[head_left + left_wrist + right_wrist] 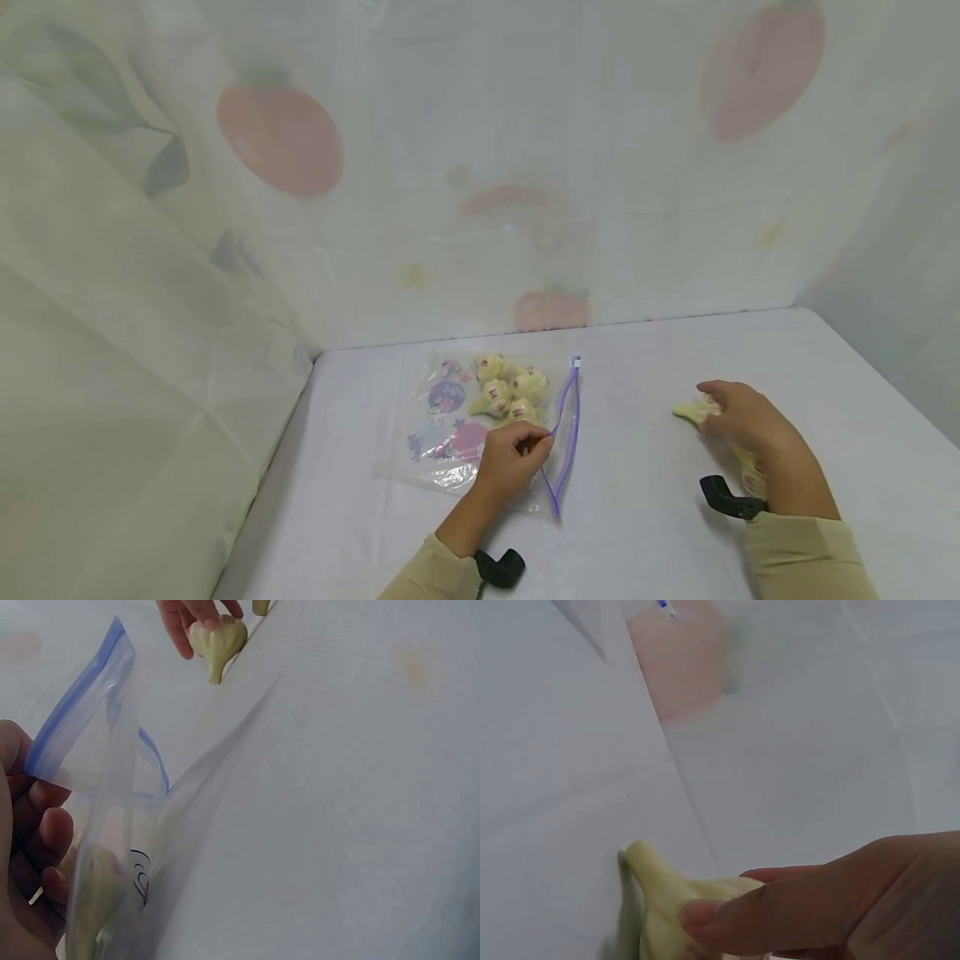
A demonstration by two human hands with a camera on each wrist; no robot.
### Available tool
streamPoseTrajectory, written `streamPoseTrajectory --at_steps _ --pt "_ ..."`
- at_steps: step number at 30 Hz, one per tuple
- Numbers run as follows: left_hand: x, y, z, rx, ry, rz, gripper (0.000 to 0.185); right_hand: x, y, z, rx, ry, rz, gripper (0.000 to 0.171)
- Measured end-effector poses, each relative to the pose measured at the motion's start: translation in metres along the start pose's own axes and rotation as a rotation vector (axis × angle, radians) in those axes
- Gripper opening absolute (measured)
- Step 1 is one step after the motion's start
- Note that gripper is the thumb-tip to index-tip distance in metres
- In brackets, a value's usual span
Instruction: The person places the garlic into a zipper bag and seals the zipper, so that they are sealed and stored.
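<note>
A clear zip bag (pixel 480 425) with a purple zip edge (pixel 567 433) and printed stickers lies on the white table (pixel 645 517). Several pale yellow garlic-like toys (pixel 506 390) sit inside it. My left hand (pixel 517 454) pinches the bag's upper lip near the opening and holds it lifted; the left wrist view shows the blue-edged lip (pixel 71 720) between the fingers (pixel 45 832). To the right, my right hand (pixel 738 417) grips another pale yellow garlic toy (pixel 693 411) on the table; the right wrist view shows the toy (pixel 679 900) under the fingers (pixel 780 907).
A sheer white curtain with red fruit prints (pixel 281 137) hangs behind and along the left of the table. One more pale toy (pixel 750 471) lies partly hidden beside my right wrist. Bare tabletop lies between the bag and my right hand.
</note>
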State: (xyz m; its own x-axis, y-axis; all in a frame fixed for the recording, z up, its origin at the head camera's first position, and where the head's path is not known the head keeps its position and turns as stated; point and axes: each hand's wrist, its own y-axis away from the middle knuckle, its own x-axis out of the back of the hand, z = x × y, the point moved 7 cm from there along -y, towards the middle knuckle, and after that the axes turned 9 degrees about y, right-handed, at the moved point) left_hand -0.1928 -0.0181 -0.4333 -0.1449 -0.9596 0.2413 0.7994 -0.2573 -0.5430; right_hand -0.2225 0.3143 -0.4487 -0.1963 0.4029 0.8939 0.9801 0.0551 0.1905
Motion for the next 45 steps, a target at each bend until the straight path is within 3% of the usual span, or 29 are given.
streamPoseTrajectory --at_steps 9,16,25,32,40,45 --pt "0.0 0.0 0.001 0.009 -0.002 -0.006 0.005 -0.004 -0.005 -0.003 -0.001 0.031 0.032 0.073" --pt "0.0 0.0 0.001 0.011 -0.008 -0.004 0.005 -0.009 -0.005 0.001 -0.019 -0.027 0.006 0.084" --pt "0.0 0.0 -0.001 0.016 -0.008 -0.006 0.005 -0.008 -0.007 -0.014 0.117 -0.071 0.111 0.074" --pt "-0.004 0.005 -0.043 -0.002 0.005 0.005 0.008 -0.004 -0.007 -0.029 0.155 -0.18 0.16 0.075" --pt "-0.004 0.006 -0.041 0.002 -0.017 0.015 0.009 -0.009 -0.006 -0.05 0.244 -0.309 0.178 0.074" --pt "-0.003 0.003 -0.021 -0.003 -0.016 0.009 0.006 -0.015 -0.007 -0.061 0.309 -0.319 0.188 0.071"
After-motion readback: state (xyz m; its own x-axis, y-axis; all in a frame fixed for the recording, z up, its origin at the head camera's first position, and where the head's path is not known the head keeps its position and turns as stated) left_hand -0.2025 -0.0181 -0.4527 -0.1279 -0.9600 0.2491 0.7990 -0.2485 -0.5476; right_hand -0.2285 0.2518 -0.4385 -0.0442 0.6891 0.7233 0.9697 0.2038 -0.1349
